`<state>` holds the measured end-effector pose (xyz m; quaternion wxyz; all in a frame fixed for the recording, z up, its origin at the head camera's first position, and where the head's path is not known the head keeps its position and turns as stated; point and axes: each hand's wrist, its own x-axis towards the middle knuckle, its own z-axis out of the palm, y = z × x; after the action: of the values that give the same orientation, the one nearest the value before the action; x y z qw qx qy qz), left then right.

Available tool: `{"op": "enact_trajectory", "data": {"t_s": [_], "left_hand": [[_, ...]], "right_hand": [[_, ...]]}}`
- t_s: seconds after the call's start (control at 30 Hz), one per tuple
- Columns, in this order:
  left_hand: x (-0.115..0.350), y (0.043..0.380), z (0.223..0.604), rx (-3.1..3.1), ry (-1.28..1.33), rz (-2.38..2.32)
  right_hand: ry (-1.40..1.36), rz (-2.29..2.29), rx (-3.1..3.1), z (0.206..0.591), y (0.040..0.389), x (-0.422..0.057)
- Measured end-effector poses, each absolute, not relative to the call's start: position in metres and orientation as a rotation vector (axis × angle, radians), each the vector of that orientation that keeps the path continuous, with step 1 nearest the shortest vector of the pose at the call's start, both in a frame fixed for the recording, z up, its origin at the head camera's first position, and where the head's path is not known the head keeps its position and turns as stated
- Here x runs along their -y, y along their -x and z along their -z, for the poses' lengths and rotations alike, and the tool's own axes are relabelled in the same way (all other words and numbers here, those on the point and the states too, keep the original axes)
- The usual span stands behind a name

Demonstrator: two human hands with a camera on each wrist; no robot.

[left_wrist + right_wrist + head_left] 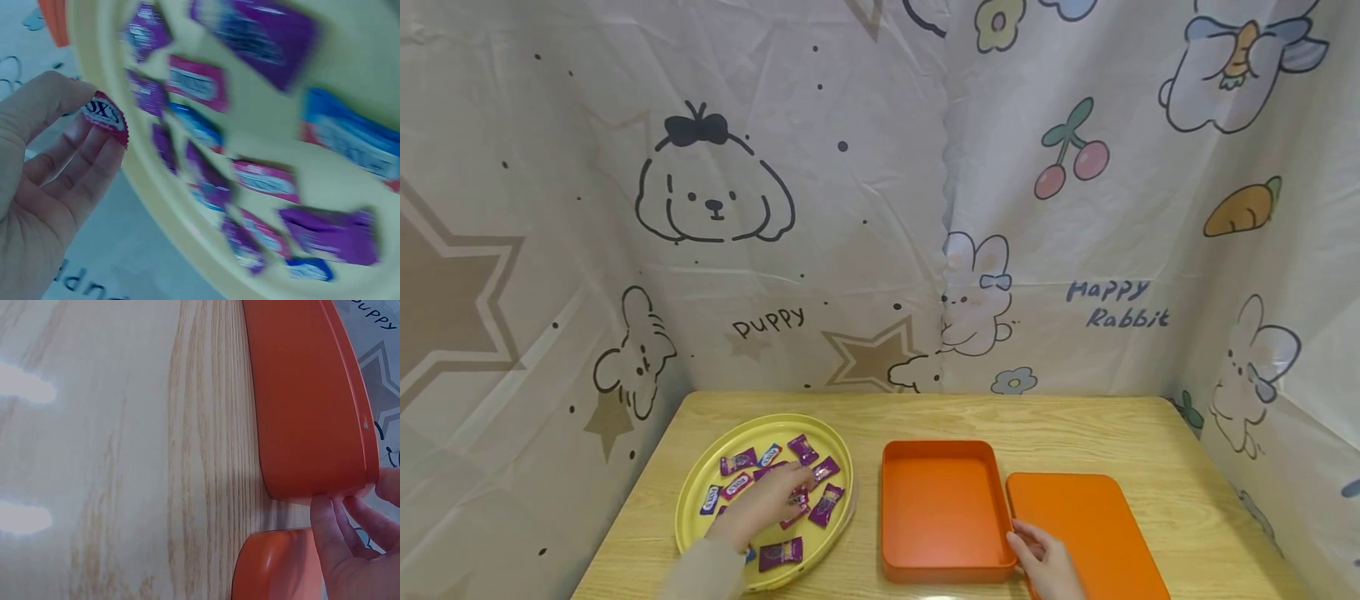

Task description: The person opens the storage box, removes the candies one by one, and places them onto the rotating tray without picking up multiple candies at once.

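Observation:
My left hand [767,502] is over the round yellow tray [737,437] at the left of the table. In the left wrist view its thumb and fingers pinch a small red-wrapped candy [105,115] marked with white lettering, held at the tray's rim. Several purple, pink and blue wrapped candies lie spread across the tray, among them a purple one [781,553] near its front. At the open orange box [947,575], my right hand [1047,560] grips the right wall by the front corner, thumb at the rim and fingers along the outside.
A flat orange lid [1090,517] lies on the wooden table [1060,425] just right of the box, partly behind my right hand. Behind and along both sides hangs a pale printed curtain [865,183] that meets the table's edges.

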<state>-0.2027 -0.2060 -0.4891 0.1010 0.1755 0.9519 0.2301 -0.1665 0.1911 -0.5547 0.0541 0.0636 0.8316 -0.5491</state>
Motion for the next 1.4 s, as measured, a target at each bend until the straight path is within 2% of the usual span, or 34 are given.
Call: {"op": "enact_trajectory", "data": {"t_s": [0.27,0.67,1.4], "left_hand": [[0.228,0.195,0.509,-2.771,-0.426,-0.620],[0.238,0.190,0.517,-2.699,-0.275,-0.557],[0.241,0.189,0.527,-2.756,-0.297,-0.545]], "right_hand": [[-0.178,1.651,-2.549,0.554,0.166,-0.192],[-0.176,1.658,-2.543,0.554,0.165,-0.191],[-0.168,1.654,-2.555,0.554,0.165,-0.192]]}}
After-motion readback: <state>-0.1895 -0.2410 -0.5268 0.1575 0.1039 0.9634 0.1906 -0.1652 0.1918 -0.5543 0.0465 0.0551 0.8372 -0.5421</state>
